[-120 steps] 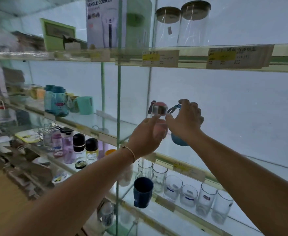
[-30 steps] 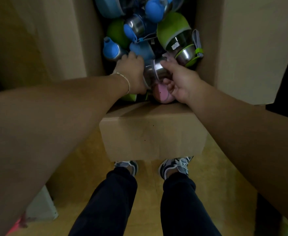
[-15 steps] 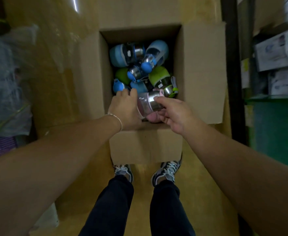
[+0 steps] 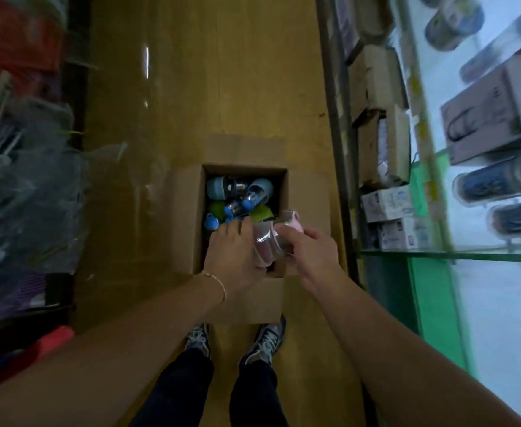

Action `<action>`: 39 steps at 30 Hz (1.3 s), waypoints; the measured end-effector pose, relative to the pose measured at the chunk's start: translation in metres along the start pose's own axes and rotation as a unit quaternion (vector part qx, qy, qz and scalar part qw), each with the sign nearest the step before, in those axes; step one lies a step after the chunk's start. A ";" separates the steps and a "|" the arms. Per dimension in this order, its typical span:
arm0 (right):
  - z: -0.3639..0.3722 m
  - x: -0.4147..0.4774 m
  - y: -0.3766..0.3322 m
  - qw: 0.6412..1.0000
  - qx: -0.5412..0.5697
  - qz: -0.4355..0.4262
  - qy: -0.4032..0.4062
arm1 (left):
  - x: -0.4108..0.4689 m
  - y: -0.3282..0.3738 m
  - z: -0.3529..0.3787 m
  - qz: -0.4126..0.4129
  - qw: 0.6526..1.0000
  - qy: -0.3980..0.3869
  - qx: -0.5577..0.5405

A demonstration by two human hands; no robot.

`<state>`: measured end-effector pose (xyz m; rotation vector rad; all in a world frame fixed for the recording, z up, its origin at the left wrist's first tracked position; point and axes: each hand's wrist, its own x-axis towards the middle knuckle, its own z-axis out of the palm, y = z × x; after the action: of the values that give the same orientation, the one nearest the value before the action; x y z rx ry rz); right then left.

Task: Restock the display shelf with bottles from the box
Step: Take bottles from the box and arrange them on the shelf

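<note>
Sneakers [image 4: 265,342] stand on the yellow floor [image 4: 222,87] below the left grip [image 4: 234,257]. Wrapped goods [image 4: 31,195] lie left of it, cartons [image 4: 388,203] past the right grip [image 4: 311,254].

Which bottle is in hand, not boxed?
The pink bottle, gripped by left hand and right hand; blue bottles and green bottles lie in the box.

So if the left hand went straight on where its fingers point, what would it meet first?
Probably the blue-capped steel bottles in the open cardboard box, just beyond the left hand; depth is unclear, so it might pass above them.
</note>
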<state>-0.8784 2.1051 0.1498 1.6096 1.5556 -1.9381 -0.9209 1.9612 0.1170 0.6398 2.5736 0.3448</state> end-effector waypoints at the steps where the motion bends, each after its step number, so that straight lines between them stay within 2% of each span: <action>1: -0.004 -0.014 -0.012 1.000 -0.001 -0.019 0.001 | -0.005 0.009 -0.016 0.005 1.000 0.016 -0.005; 5: -0.019 -0.068 -0.062 0.995 -0.016 -0.090 0.038 | -0.024 0.043 -0.085 0.036 0.996 0.056 -0.052; 12: -0.048 -0.164 -0.148 0.975 -0.032 -0.210 0.064 | -0.053 0.094 -0.195 0.101 0.986 0.119 -0.066; 17: -0.072 -0.239 -0.206 0.952 -0.031 -0.297 0.071 | -0.080 0.125 -0.272 0.152 0.973 0.144 -0.095; 22: -0.096 -0.311 -0.248 0.908 -0.060 -0.400 0.106 | -0.100 0.158 -0.337 0.231 0.947 0.171 -0.145; 27: -0.121 -0.377 -0.275 0.870 -0.081 -0.462 0.150 | -0.116 0.196 -0.379 0.304 0.914 0.154 -0.218; 39: -0.205 -0.494 -0.300 0.796 -0.105 -0.529 0.276 | -0.161 0.311 -0.432 0.445 0.834 0.109 -0.308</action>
<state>-0.7617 2.1745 0.7476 1.3511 3.3108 -1.5046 -0.8900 2.0949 0.6565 1.5473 1.9553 1.5339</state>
